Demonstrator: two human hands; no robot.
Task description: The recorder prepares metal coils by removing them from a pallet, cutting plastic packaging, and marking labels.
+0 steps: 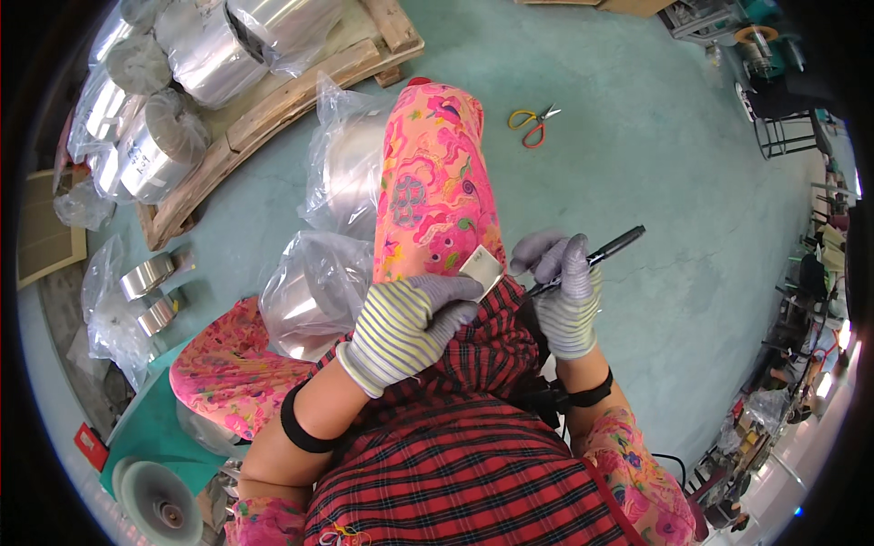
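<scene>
Both my hands wear grey-palmed gloves with yellow and grey stripes. My left hand (410, 328) is closed, its thumb and fingers pinching the edge of a small white paper label (483, 269) with a small dark mark on it. The label sits above my lap, over the pink flowered cloth of my leg. Just right of it, my right hand (566, 300) grips a black marker pen (619, 244). One end of the pen sticks out up and to the right, while the other points toward my lap, partly hidden by the fingers.
Scissors (532, 124) with yellow and orange handles lie on the green floor. Plastic-wrapped silvery rolls (341, 177) stand left of my leg. More wrapped rolls rest on a wooden pallet (273, 100) at far left. Small metallic rolls (148, 276) lie at left; a black chair (787, 132) stands far right.
</scene>
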